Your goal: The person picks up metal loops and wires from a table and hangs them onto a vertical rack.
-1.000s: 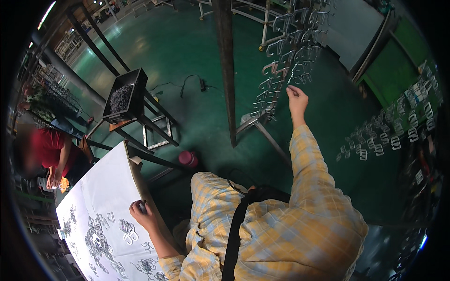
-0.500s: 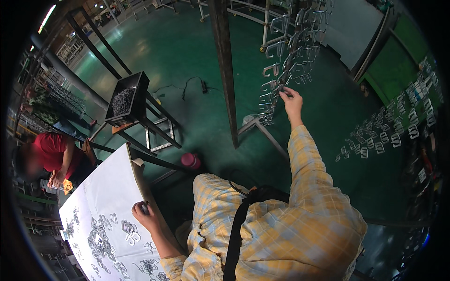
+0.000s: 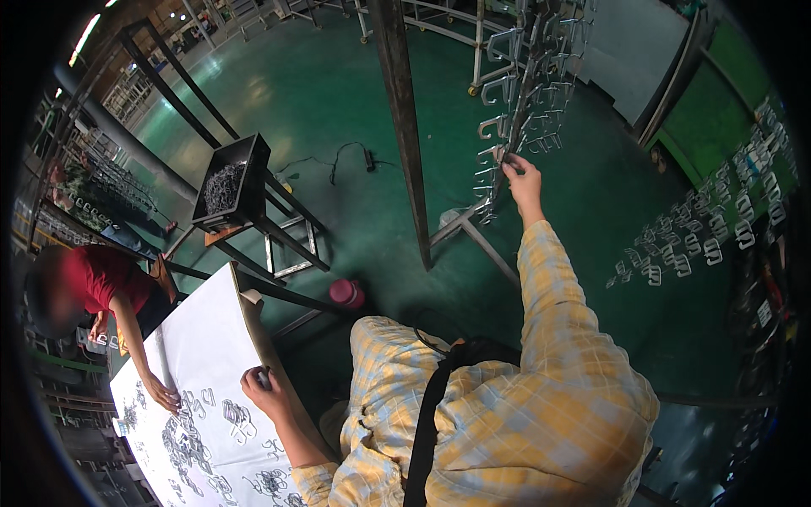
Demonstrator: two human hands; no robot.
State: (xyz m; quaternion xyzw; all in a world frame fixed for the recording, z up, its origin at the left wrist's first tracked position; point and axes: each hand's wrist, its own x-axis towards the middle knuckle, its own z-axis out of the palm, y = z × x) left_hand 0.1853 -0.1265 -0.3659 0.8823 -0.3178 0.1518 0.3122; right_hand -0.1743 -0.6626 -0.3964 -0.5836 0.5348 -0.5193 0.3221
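The right hand, fingertips together, reaches the lower part of the hanging rack of bent metal brackets; whether it grips one, I cannot tell. A light touch should spare neighbouring pieces. Well apart, the left hand curls round a small dark object at the edge of the worktop.

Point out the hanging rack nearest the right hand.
The rack beside the dark post; the right hand is at it, while the far-right rack hangs apart.

At your left, metal pieces are lying on a table; ahead, a rack is rising right of a post.
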